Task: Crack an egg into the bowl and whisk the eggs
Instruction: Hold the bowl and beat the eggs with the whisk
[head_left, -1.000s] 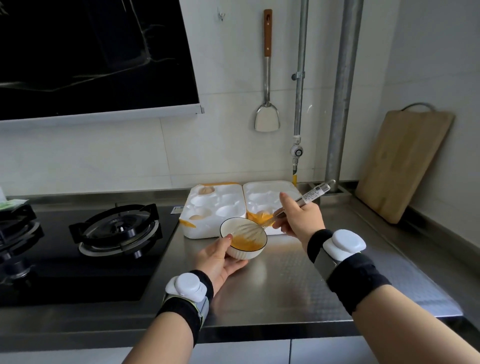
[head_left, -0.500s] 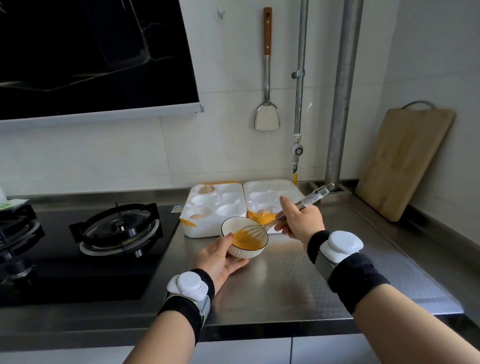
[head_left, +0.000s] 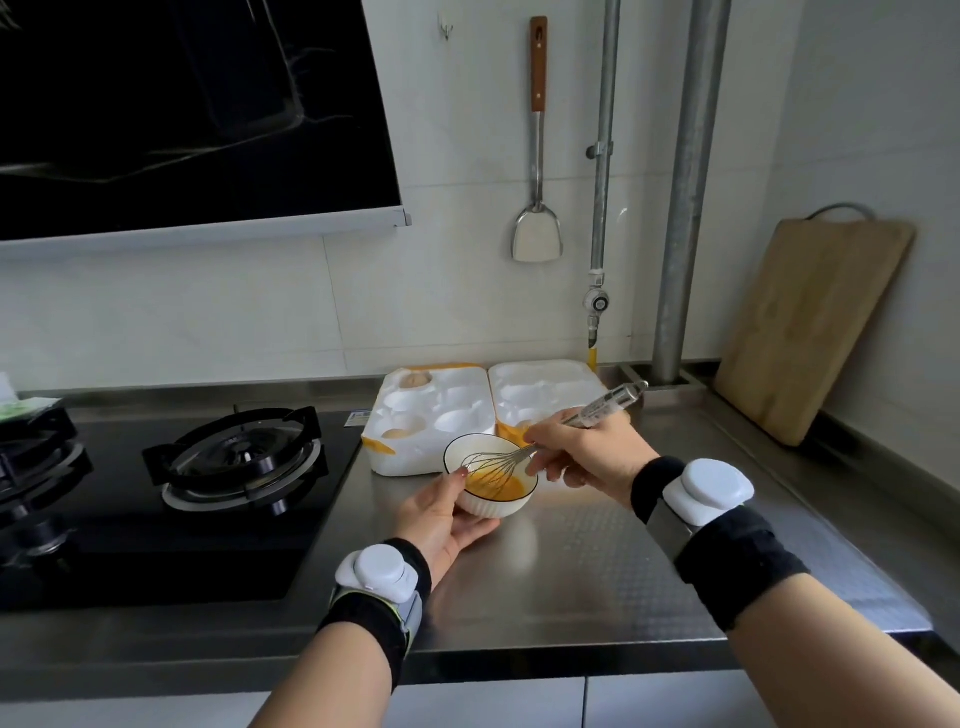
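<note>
The white ribbed bowl holds beaten yellow egg; it sits mid-counter, just in front of the egg tray; the left hand cups its near-left wall, thumb on the rim, fingers curled underneath, perhaps tipping it slightly, though that is hard to tell; the right hand, just right of the bowl, grips the whisk by its handle, wires dipped in the egg; since half a second ago the wires have swung left toward the thumb; the bowl has stayed put.
</note>
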